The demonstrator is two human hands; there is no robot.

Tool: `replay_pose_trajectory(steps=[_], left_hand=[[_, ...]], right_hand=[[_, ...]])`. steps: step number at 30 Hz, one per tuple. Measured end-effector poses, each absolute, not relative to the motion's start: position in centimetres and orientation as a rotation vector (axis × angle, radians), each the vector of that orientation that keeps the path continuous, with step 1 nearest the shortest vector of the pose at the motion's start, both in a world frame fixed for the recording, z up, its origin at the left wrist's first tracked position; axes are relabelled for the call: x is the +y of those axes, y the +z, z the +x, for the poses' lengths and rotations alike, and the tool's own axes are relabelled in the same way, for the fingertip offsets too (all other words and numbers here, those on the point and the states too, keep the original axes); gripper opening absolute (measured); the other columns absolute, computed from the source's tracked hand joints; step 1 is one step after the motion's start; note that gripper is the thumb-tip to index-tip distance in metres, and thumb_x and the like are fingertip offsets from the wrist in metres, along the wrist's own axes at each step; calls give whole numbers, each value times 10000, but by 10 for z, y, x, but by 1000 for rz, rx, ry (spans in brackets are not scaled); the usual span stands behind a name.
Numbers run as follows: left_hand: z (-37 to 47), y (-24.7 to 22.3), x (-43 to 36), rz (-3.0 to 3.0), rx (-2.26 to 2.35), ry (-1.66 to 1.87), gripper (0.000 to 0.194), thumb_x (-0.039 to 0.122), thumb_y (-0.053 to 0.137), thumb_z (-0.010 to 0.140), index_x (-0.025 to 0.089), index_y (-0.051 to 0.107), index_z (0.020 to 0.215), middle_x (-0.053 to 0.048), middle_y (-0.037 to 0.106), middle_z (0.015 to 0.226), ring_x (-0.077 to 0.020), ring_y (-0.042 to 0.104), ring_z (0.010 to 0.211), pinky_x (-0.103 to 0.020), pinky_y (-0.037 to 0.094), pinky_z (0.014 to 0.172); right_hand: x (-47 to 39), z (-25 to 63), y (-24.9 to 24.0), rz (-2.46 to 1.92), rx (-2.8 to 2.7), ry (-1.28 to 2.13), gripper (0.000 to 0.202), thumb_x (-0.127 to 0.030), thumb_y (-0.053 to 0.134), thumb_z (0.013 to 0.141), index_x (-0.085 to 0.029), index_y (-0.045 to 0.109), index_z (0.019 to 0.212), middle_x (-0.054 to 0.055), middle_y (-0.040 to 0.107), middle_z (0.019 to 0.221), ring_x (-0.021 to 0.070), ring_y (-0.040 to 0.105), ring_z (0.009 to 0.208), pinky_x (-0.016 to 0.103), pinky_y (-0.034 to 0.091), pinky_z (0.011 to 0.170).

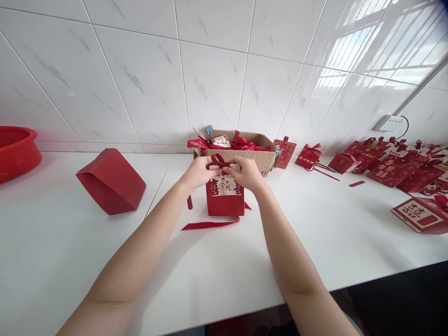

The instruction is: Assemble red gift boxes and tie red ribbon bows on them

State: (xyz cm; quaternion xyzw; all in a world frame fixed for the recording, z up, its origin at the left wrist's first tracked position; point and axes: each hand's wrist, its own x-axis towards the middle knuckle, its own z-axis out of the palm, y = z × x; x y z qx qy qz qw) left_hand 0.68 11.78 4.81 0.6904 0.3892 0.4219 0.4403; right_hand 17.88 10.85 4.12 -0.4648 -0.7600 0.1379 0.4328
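Note:
A red gift box (226, 205) with a printed couple on its front stands upright on the white counter before me. At its top, a looped red ribbon (219, 159) rises between my hands. My left hand (201, 172) pinches the ribbon from the left, and my right hand (247, 173) pinches it from the right. The fingertips nearly meet above the printed card, hiding part of the ribbon. A loose red ribbon end (210, 225) trails on the counter in front of the box.
A cardboard box (268, 161) of red ribbons stands behind, by the tiled wall. To the left are a plain red folded box (112, 182) and a red basin (19, 154). Several decorated red boxes (394, 168) crowd the right side, below a power strip (389, 123).

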Motion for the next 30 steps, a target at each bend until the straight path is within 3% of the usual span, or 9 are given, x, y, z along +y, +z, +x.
replay_pose_trajectory(steps=[4,13,21,26,30], left_hand=[[7,46,121,1684,934,1042,360,360,798,601,155,682,874,-73,718,920,-235,659,903,-394,514,870],[7,46,120,2150,1159,1134,102,245,622,720,166,603,782,-22,634,787,-162,567,737,-288,459,689],[-10,60,118,2054,971,1045,262,371,659,765,164,657,926,-72,684,980,-207,639,911,-331,511,815],[-3,62,111,2008,998,1140,295,410,691,743,155,673,891,-64,695,888,-183,650,771,-313,534,701],[4,63,107,2011,1012,1241,283,393,726,701,145,669,825,-64,689,817,-175,639,731,-289,523,633]], right_hand=[[111,179,37,-1163,-1942,312,161,-328,586,810,-178,643,820,27,663,743,156,550,659,269,398,611],[116,174,30,-1100,-1943,256,140,-294,566,808,-171,580,743,38,640,738,159,557,683,268,396,630],[116,176,28,-1049,-1896,409,197,-353,611,779,-163,656,802,34,679,760,165,607,726,285,449,688],[112,176,32,-927,-1867,640,179,-283,623,741,-160,667,864,43,704,866,168,644,831,302,499,757],[107,176,36,-913,-1909,701,145,-266,612,731,-154,663,808,37,696,825,158,635,803,296,500,740]])
